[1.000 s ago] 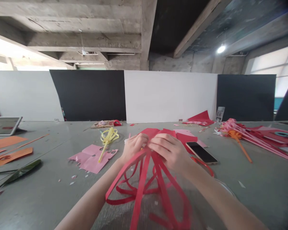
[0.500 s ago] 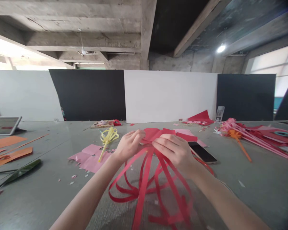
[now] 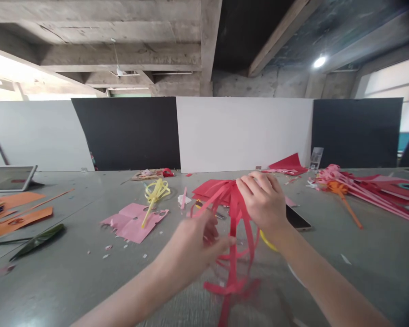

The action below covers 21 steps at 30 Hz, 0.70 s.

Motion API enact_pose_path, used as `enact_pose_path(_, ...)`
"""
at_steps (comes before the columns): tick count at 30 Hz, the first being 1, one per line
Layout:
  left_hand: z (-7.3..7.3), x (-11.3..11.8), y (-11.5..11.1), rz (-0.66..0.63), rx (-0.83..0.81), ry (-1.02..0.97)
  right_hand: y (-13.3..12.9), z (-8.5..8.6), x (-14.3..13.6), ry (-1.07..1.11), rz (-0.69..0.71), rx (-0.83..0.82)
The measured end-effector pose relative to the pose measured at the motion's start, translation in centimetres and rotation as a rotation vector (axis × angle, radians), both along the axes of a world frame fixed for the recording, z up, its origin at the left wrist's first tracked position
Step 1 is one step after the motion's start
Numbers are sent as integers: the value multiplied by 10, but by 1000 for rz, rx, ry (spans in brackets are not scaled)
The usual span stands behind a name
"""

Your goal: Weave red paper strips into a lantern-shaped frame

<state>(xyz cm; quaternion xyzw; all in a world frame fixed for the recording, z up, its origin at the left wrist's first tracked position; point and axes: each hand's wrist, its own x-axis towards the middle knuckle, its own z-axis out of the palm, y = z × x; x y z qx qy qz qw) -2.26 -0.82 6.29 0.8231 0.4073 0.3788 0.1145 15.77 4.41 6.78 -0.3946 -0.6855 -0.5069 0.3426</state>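
Observation:
A bunch of looped red paper strips [image 3: 233, 227] hangs down over the grey table. My right hand [image 3: 264, 200] is closed on the gathered top end of the strips. Lower and to the left, my left hand [image 3: 199, 243] reaches in among the hanging loops, its thumb stretched toward a strip and its other fingers curled; whether it grips a strip is hard to tell. Folded red paper [image 3: 206, 188] lies just behind the strips, and part of a yellow-handled tool [image 3: 198, 203] shows between them.
A phone [image 3: 297, 219] and a yellow ring [image 3: 268, 240] lie by my right wrist. Pink paper [image 3: 132, 227] with a yellow strip flower [image 3: 157, 190] is on the left. An orange flower [image 3: 341, 193], pink strips and a tablet [image 3: 12, 178] sit farther out.
My left hand has come down from the top of the red strips to their hanging loops. My right hand has risen slightly rightward with the gathered end, and the bunch now hangs narrower.

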Motion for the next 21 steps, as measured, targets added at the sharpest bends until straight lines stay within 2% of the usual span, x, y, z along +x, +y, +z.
enact_pose_path(1, -11, 3, 2, -15, -74, -26, 0, 1, 0, 1, -8, 7)
enact_pose_path(3, -25, 6, 7, -151, -282, -93, 1, 1, 0, 3, -8, 18)
enact_pose_path(5, -31, 7, 8, -352, -532, -171, 2, 0, 0, 12, 3, 11)
enact_pose_path(7, -32, 5, 7, -496, -762, -268, 3, 0, 1, 27, 14, 19)
enact_pose_path(10, -36, -2, 5, -605, -1027, -440, 6, 0, 4, 58, 9, 56)
enact_pose_path(13, -49, -14, 3, -730, -1248, -541, 8, 2, 9, 83, -2, 65)
enact_pose_path(16, -67, -31, 3, -749, -1373, -552, 9, 3, 13, 103, -4, 56)
enact_pose_path(21, -89, -58, 4, -665, -1450, -574, 13, 2, 18, 121, -6, 25)
